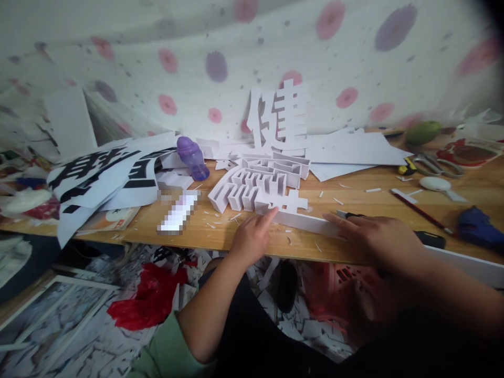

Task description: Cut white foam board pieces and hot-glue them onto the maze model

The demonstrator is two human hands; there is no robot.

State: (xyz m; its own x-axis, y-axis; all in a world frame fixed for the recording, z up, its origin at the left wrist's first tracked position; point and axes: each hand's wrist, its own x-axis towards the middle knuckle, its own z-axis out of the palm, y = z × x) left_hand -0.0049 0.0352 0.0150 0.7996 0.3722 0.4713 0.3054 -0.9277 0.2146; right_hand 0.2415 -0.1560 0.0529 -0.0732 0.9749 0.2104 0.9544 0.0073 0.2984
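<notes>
My left hand is at the table's front edge, fingers closed at the near end of a long white strip, where it meets a flat white cut-out character piece. To the right, my right hand, a little blurred, has its fingers on the same strip, which runs on under it to the right edge. Behind that hand lies a black-handled tool, mostly covered. Directly beyond my left hand, raised white character parts with thin upright walls stand on the wooden table.
A white cut-out character leans upright at the back. Left are a purple bottle and printed sheets. Right are scissors, a red pencil and a blue tool. Scraps litter table and floor.
</notes>
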